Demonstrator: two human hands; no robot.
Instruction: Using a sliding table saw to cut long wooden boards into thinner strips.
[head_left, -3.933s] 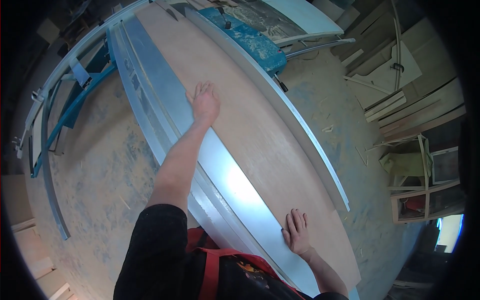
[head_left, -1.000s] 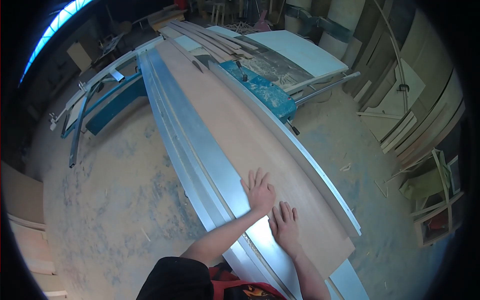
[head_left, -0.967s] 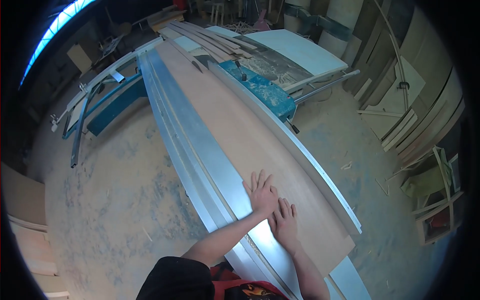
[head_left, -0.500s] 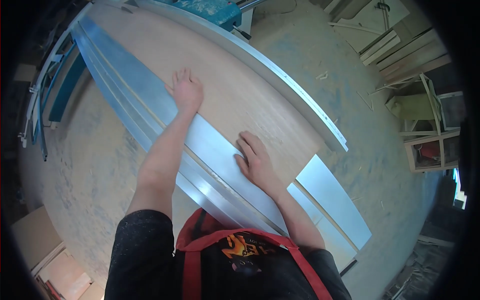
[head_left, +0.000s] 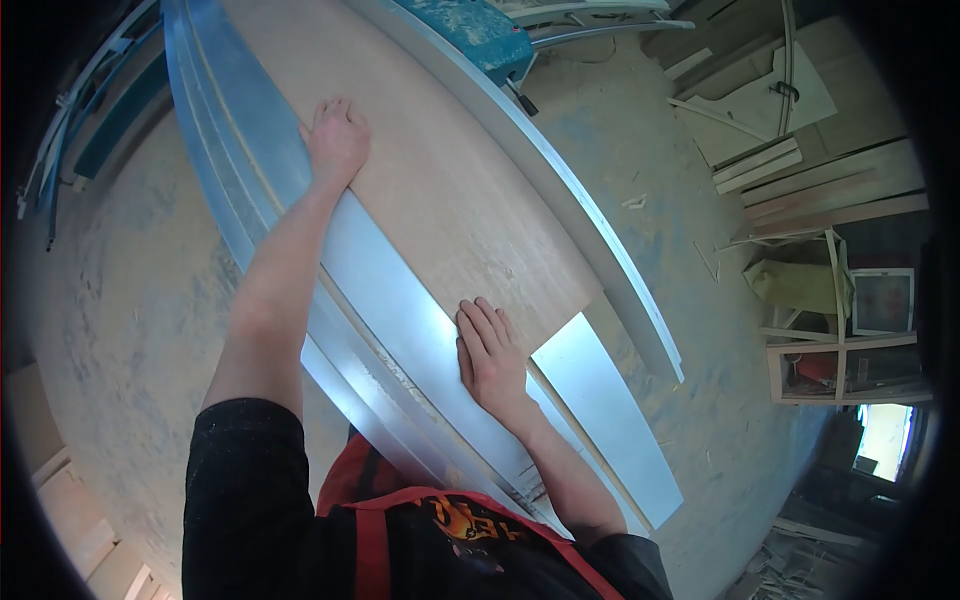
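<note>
Your brown board (head_left: 430, 170) lies flat on the metal table (head_left: 370, 265), left of the long fence (head_left: 588, 222) and running alongside it; your left hand (head_left: 338, 148) rests on the board's edge away from the fence, its fingers slightly parted and clasping nothing; your right hand (head_left: 497, 365) lies on that same edge, closer to the fence's near end, fingers together and laid out, likewise gripping nothing; as I judge it, laying the board alongside the fence is done, its near end stopping short of the fence's near end; the part that shows looks whole, but the far end runs out of view, so I cannot tell how much is left.
</note>
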